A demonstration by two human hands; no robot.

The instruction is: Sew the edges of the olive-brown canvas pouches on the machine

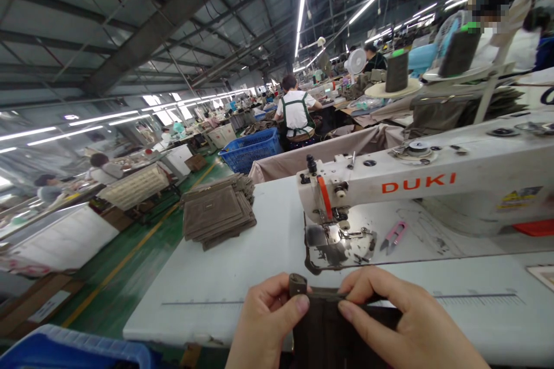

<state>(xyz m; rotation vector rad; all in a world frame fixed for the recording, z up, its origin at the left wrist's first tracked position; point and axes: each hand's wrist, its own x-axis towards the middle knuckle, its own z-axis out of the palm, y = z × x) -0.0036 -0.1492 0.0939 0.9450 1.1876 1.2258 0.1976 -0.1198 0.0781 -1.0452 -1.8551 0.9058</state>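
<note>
A dark brown-grey fabric piece (322, 328) hangs between my two hands at the front edge of the sewing table. My left hand (272, 314) pinches its upper left corner, where a short rolled or folded bit of fabric stands up. With thumb and forefinger, my right hand (385, 308) grips the folded top edge further right. Just beyond the fabric is the sewing machine (415, 184), its needle area over a metal plate. Pink-handled thread snips (395, 236) lie on the machine bed. The lower part of the fabric runs out of view.
A stack of similar fabric pieces (219, 210) lies at the table's left. Blue baskets stand beyond (255, 150) and at lower left (82, 351). Thread cones (397, 72) rise behind the machine. A co-worker (296, 109) sits ahead, back turned. A ruler marking (476, 298) runs along the tabletop.
</note>
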